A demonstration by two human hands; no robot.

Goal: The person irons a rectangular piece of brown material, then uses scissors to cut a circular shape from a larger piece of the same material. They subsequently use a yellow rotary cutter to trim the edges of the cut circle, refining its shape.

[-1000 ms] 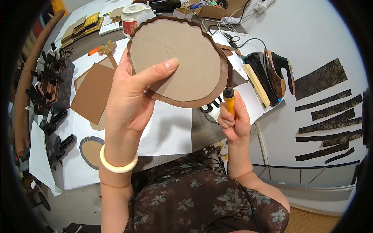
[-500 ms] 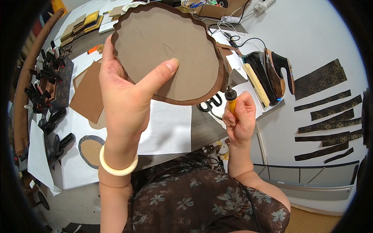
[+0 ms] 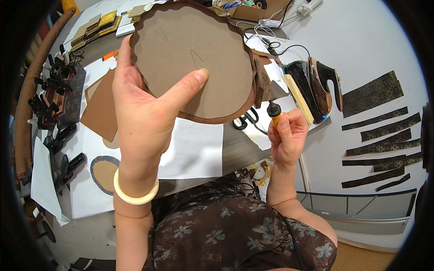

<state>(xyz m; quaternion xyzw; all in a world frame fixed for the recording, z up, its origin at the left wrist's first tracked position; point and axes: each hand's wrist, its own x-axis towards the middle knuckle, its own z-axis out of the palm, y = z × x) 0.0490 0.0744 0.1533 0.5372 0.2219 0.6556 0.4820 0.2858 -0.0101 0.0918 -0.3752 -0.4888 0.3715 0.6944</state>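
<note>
My left hand [image 3: 144,106] holds up a rounded grey-brown board [image 3: 194,58], its thumb pressed flat on the face and the fingers hidden behind. Brown material wraps the board's edge in small folds, and pencil marks show on the surface. To the right of the board, my right hand [image 3: 289,137] is closed around a small yellow-handled tool [image 3: 274,114] with a black collar. Its metal end points up beside the loose brown flap at the board's right edge. Whether the tip touches that flap I cannot tell.
On the table behind lie black scissors [image 3: 246,121], white paper [image 3: 194,149] and brown sheets [image 3: 101,108]. A clothes iron [image 3: 323,90] stands at right, with cables behind it. Black clamps [image 3: 68,167] line the left side. Dark patterned strips [image 3: 375,144] lie on the white surface at far right.
My right hand has moved right and slightly down with the tool, away from the board's edge. The board has shifted slightly up in my left hand.
</note>
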